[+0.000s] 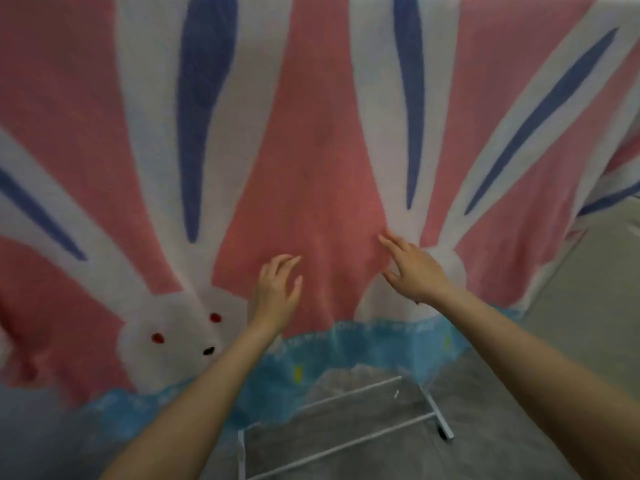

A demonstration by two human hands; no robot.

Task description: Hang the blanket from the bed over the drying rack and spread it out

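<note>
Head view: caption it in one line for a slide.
Both open hands, left and right, smooth the blanket draped over the rack.

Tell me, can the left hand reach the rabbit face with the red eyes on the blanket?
Probably yes. The left hand is open beside the rabbit face on the blanket, and nothing lies between them.

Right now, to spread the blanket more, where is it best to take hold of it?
Probably the blue bottom hem of the blanket, coming from below with both hands: it hangs free over the white rack frame, while the pink middle lies flat with no fold to pinch.
</note>
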